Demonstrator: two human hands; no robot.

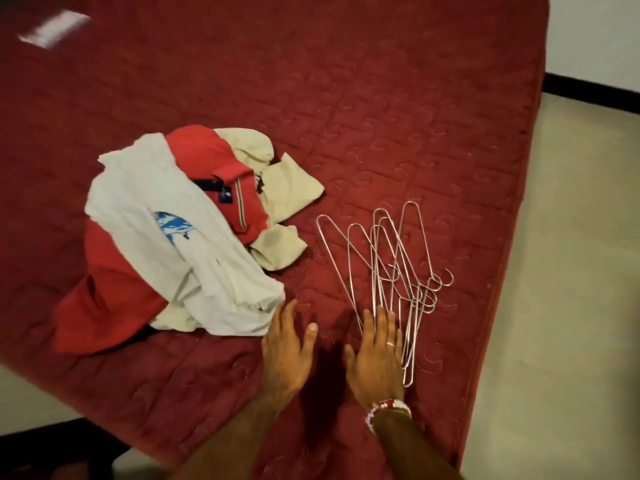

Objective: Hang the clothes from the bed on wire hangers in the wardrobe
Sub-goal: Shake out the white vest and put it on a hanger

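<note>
Hangers (414,301) beneath right grip (375,358) — clothes (166,237) further left.

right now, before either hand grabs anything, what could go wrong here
1. The wire hangers lie overlapped with hooks crossed, so the right hand lifting one may drag others along.
2. The white shirt, red polo and beige garment sit in one tangled heap; a pull by the left hand could take all three.
3. The hangers lie near the mattress edge and might slide off.
</note>
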